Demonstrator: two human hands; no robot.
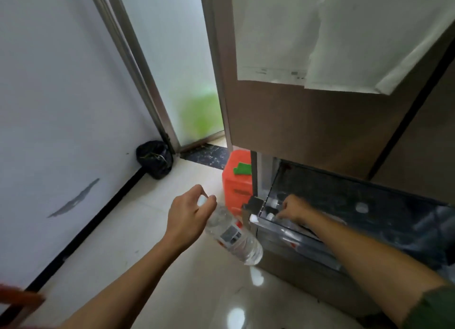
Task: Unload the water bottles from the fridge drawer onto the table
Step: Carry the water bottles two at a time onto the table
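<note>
**Unloading under way, partly done.** One bottle (234, 235) was out of the drawer (278, 245). It hung tilted, neck up, from the left hand (187, 215) above the floor (152, 230), just left of the drawer's front corner. It had not reached the table, which was out of sight. White caps (270, 216) showed inside the drawer, so more bottles were judged left to lift; their number could not be counted through the dark wall.

**Left hand:** forearm stretched forward, thumb and fingers pinched on the bottle's cap and neck, the body of the bottle hanging free below.

**Right hand** (294, 209): arm laid across the drawer's front rim, hand palm-down in the near left corner, fingers bent down among the caps. Whether they gripped a bottle could not be told.

The drawer stood pulled out beneath the fridge (307, 121).

**Remaining, by judgement:** this bottle to the table, then the rest.
</note>
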